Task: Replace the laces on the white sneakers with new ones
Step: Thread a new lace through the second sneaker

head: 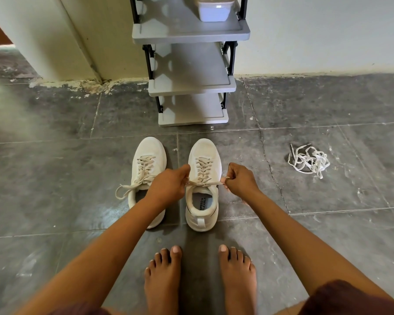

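**Head view: lace pulled taut across one sneaker**

Two white sneakers are set side by side on the floor [55, 178] just in front of the rack [191, 85], toes toward it. The heel of the left sneaker [149, 155] is covered by the left forearm, and its bow is seen hanging loose on the outer side. The right sneaker [205, 148] is shown almost whole. Its lace [203, 184] is drawn tight across the top eyelets between both hands.

The left hand [168, 185] is curled, with one lace end pinched; its fingertips are hidden behind the knuckles. The right hand [239, 180] is curled on the other end, which seems wrapped round a finger, though this is hard to make out.

The rack's top and the tub [214, 10] on its upper shelf are cut off by the frame edge. A tangled pile of laces [309, 161] lies in front of the rack and well to its right. Open floor is seen on both sides of the sneakers. Two bare feet [163, 283] are planted behind them, farther from the rack.
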`<state>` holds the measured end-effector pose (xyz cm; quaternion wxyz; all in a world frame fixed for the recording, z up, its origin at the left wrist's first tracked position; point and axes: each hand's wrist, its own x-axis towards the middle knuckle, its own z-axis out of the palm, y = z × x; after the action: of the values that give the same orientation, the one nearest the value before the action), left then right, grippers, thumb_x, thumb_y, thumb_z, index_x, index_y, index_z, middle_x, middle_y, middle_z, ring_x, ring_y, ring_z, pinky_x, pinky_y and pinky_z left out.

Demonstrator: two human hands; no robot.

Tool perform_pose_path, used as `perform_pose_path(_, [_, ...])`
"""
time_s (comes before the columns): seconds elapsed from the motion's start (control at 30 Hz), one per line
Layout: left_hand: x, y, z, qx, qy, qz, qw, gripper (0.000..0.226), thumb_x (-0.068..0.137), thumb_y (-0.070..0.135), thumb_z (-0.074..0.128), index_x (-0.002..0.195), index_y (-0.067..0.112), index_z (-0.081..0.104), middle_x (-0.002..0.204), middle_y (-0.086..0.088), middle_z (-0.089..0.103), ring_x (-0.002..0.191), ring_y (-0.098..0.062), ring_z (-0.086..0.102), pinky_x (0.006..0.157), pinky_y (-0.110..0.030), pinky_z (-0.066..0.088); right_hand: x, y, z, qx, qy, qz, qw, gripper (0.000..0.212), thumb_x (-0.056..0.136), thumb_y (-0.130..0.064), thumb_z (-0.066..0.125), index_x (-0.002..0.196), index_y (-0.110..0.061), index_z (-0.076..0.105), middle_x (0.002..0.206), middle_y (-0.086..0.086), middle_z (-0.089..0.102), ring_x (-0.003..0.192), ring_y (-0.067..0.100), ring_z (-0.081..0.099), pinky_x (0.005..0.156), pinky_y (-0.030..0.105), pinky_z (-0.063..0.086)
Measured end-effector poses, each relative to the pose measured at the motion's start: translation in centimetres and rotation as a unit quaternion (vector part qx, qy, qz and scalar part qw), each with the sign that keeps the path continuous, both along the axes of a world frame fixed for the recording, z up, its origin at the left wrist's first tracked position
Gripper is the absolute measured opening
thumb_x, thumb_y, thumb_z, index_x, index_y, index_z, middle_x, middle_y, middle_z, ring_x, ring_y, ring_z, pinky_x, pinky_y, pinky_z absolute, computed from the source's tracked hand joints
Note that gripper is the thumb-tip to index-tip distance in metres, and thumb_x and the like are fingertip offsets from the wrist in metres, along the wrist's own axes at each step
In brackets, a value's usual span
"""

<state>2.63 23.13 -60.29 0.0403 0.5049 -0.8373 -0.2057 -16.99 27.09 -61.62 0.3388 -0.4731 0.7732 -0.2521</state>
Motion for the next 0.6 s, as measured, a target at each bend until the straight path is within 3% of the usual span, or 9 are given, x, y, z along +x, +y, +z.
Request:
perform_pose_path(0.2, [0.0, -0.2, 0.0, 0.016, -0.01, 0.007, 1.0, 0.009, 0.092, 0.015, 0.048, 0.1, 0.013, 0.047, 0.084, -0.015, 0.064, 0.073, -0.034, 0.059, 0.066, -0.04, 0.052, -0.3, 0.0, 0.2, 0.001, 0.027, 0.02, 0.999, 0.036, 0.08, -0.001, 0.062, 0.061, -0.016, 0.037, 0.065, 0.003, 0.052, 0.068, 0.019, 0.051, 0.051, 0.021, 0.035])
perform_pose_path(0.3, [0.1, -0.3, 0.0, 0.032, -0.002, 0.016, 0.999, 0.004, 0.092, 0.012, 0.046, 0.095, 0.014, 0.046, 0.083, -0.014, 0.064, 0.073, -0.031, 0.06, 0.067, -0.039, 0.05, -0.5, -0.1, 0.0, 0.009, 0.002, 0.008, 1.0, 0.035, 0.082, -0.004, 0.065, 0.062, -0.015, 0.039, 0.078, 0.017, 0.063, 0.074, 0.028, 0.061, 0.064, 0.03, 0.048])
perform_pose_path(0.37, [0.1, -0.4, 0.2, 0.076, 0.057, 0.059, 0.994, 0.007, 0.092, 0.008, 0.046, 0.087, 0.013, 0.045, 0.081, -0.011, 0.064, 0.073, -0.026, 0.061, 0.062, -0.031, 0.05, -0.8, -0.1, 0.0, 0.022, -0.044, -0.018, 0.999, 0.033, 0.083, -0.005, 0.067, 0.065, -0.014, 0.041, 0.08, 0.018, 0.065, 0.074, 0.026, 0.064, 0.074, 0.037, 0.054])
perform_pose_path(0.47, [0.4, -0.8, 0.6, 0.203, 0.222, 0.182, 0.936, 0.02, 0.093, 0.003, 0.048, 0.077, 0.015, 0.048, 0.072, -0.004, 0.065, 0.06, -0.008, 0.06, 0.045, -0.015, 0.045, -1.1, -0.1, 0.1, 0.027, -0.126, -0.042, 0.991, 0.03, 0.083, -0.001, 0.067, 0.068, -0.012, 0.043, 0.073, 0.014, 0.063, 0.066, 0.021, 0.063, 0.076, 0.041, 0.055])
perform_pose_path(0.6, [0.8, -0.5, 0.5, 0.256, 0.311, 0.238, 0.884, 0.015, 0.094, 0.003, 0.05, 0.085, 0.011, 0.056, 0.074, -0.007, 0.068, 0.065, -0.011, 0.06, 0.056, -0.019, 0.047, -0.9, -0.2, 0.4, 0.015, -0.173, -0.049, 0.984, 0.022, 0.081, 0.004, 0.067, 0.076, -0.011, 0.052, 0.084, 0.019, 0.062, 0.064, 0.019, 0.061, 0.064, 0.029, 0.055])
